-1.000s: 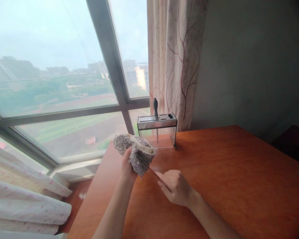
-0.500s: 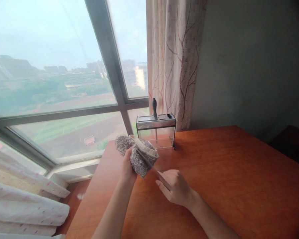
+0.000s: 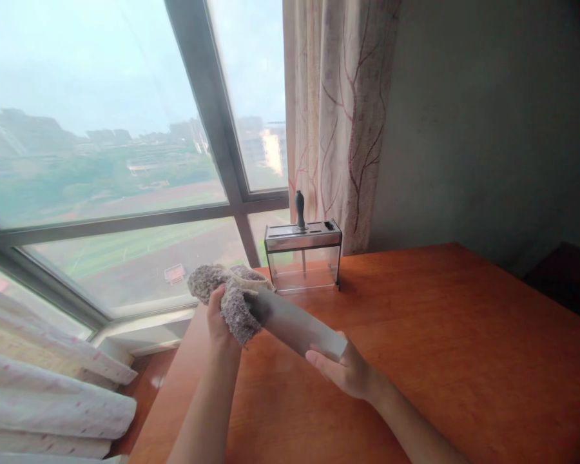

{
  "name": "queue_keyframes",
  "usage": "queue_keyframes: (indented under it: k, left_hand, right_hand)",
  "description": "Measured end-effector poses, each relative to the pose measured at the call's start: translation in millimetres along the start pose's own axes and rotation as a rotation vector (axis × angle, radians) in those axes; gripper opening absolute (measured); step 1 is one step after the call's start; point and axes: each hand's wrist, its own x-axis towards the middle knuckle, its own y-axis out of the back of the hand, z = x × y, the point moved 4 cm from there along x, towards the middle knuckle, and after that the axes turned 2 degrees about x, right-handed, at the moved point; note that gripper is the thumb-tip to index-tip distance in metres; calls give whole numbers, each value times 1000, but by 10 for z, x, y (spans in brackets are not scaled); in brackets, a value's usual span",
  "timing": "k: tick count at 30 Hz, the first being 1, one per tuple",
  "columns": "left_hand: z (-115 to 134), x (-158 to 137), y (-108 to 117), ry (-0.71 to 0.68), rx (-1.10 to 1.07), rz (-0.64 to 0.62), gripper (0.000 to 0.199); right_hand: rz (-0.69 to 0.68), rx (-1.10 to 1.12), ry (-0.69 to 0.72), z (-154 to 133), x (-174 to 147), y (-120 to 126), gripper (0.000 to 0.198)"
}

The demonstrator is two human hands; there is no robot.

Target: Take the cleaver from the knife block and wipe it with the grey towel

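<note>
My left hand (image 3: 218, 316) is closed around a fuzzy grey cloth (image 3: 241, 316) with a pale edge, held above the table. My right hand (image 3: 345, 370) grips a kitchen knife (image 3: 302, 325) at its near end, where the handle is hidden by my fingers. Its broad metal blade slants up to the left, flat side showing, and the far end disappears into the folds of the cloth. Behind my hands stands a clear-sided knife block (image 3: 303, 241) with a slotted top; one dark-handled tool (image 3: 299, 209) is slotted upright in it.
The reddish-brown wooden table (image 3: 439, 335) reaches from beneath my arms to the dark wall. A large window (image 3: 125, 161) fills the left, with a patterned curtain (image 3: 348, 116) behind the block and a pale curtain (image 3: 53, 399) at lower left.
My left hand and the cloth have moved left, baring much more of the blade. The knife has turned from nearly edge-on to showing its flat side; my right hand stays about where it was.
</note>
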Motion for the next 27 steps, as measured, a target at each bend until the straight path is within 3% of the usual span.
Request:
queue_keyframes:
  k: [2,5,9,16,23,27]
  left_hand:
    - [44,-19,-9,-16,-21,-18,18]
    - [103,-64,-41,-33,-64,-85,18]
    - [105,-105,-68,-14,-108,-133,26]
    - [5,-31,-48,-50,-43,-20,25]
    - [-68,-16,-51,-144,30,63,32]
    - [-84,1,30,-185,70,191,29]
  right_hand:
    - [32,348,-164,78,15,10,24]
    - [86,752,-251,139,69,21,21]
    - [63,982,-275,152,125,11,28]
    - [213,678,-263,93,79,85,22]
    - [142,334,-214,92,37,61,32]
    - [140,174,-159,117,7,42,28]
